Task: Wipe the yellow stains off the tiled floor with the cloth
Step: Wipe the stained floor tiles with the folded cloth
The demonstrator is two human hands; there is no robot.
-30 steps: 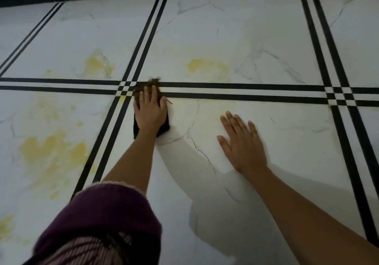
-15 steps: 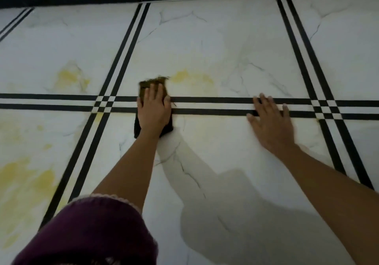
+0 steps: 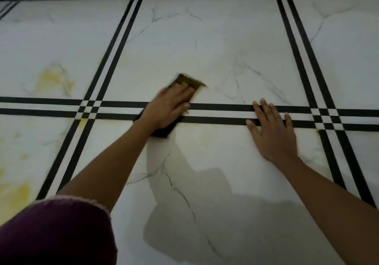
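Nearest, a purple fabric shape (image 3: pixel 55 234) is cut off by the frame — knee or sleeve, unclear. The right hand (image 3: pixel 272 135) lies flat, fingers spread, on the tiled floor (image 3: pixel 225 154), likely as a brace, while the left hand (image 3: pixel 167 110) presses straight-fingered on the cloth (image 3: pixel 189 80) across the black stripes (image 3: pixel 221 107). The palm hides most of the cloth and its far edge blurs — yellow stains (image 3: pixel 52 79) show on the left tiles.
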